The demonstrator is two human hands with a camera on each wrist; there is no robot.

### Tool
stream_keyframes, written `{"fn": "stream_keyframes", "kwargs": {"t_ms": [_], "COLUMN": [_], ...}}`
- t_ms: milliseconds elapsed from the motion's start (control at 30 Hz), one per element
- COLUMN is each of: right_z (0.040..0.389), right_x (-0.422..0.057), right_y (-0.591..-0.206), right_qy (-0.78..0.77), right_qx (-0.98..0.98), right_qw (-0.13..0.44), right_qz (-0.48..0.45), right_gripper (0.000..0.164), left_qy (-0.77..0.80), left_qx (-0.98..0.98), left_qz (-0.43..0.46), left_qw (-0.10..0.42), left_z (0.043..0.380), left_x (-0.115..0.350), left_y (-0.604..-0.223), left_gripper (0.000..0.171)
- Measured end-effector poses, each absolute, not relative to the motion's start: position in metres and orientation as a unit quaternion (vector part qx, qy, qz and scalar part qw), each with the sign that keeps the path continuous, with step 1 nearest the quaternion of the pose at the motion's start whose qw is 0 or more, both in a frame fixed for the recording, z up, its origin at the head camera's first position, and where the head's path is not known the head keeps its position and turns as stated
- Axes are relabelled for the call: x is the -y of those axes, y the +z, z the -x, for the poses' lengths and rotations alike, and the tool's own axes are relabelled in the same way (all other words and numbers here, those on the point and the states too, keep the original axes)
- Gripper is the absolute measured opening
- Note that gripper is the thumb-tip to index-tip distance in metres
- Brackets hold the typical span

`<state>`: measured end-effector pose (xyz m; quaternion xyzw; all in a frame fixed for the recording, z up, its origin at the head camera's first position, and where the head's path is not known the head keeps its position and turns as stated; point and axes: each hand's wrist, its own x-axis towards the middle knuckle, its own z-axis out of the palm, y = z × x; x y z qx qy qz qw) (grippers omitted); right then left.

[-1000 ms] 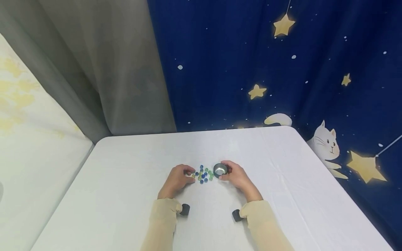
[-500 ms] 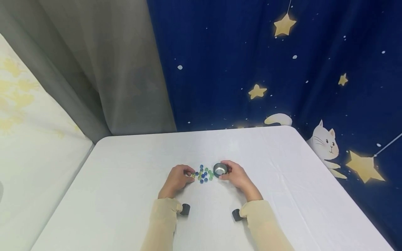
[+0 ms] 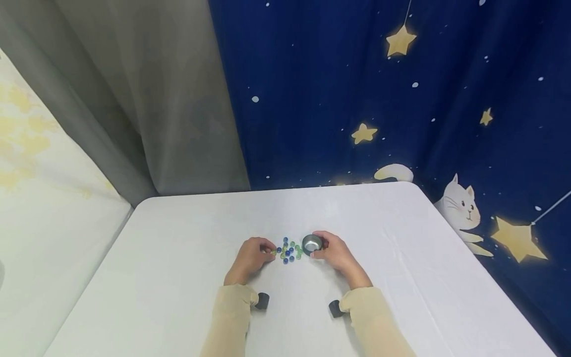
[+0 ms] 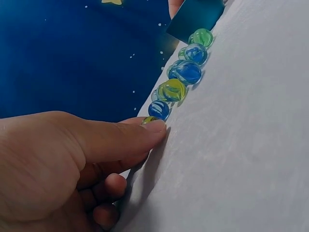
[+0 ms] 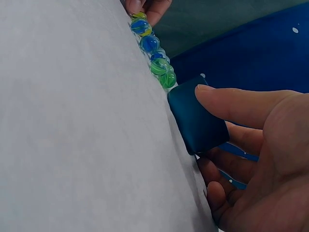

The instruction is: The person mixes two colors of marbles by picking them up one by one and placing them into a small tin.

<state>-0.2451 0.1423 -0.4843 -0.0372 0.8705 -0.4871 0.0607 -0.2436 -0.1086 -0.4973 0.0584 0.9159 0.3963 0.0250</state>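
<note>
My left hand pinches a yellow marble between thumb and forefinger, at the left end of a cluster of marbles. The thumb hides part of that marble. Blue, green and yellow glass marbles lie close together on the white table between both hands. At their right end a small metal cup stands upright, its mouth facing up, dark teal outside and silvery inside. Thumb and fingers of my right hand grip the cup's right side. A green marble lies right beside the cup's wall.
The white table reaches out on every side of the hands. Behind it hang a grey curtain and a dark blue curtain with stars. A black wrist device sits at each sleeve's cuff.
The left thumb and forefinger have closed on the yellow marble at the cluster's left end. The right hand and cup stay in place. The head view has tilted up slightly.
</note>
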Motion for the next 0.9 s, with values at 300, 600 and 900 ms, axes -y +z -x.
{"fn": "stream_keyframes", "kwargs": {"t_ms": [300,600,900], "right_z": [0.2457,0.2429,0.2439], "right_x": [-0.1418,-0.1417,-0.1415], "right_y": [-0.4857,-0.4857,-0.4862], "right_qy": [-0.486,-0.484,-0.486], "right_qx": [-0.871,-0.872,-0.872], "right_qw": [0.058,0.055,0.054], "right_qz": [0.038,0.035,0.035], "right_gripper": [0.059,0.058,0.059], "left_qy": [0.4,0.416,0.43], "left_qx": [-0.915,-0.908,-0.902], "left_qz": [-0.054,-0.048,-0.048], "left_qw": [0.022,0.013,0.001], "left_z": [0.2429,0.2434,0.2455], "left_x": [0.1094,0.1088,0.1074], "left_y": [-0.4943,-0.4999,-0.4969], "left_gripper": [0.014,0.014,0.015]}}
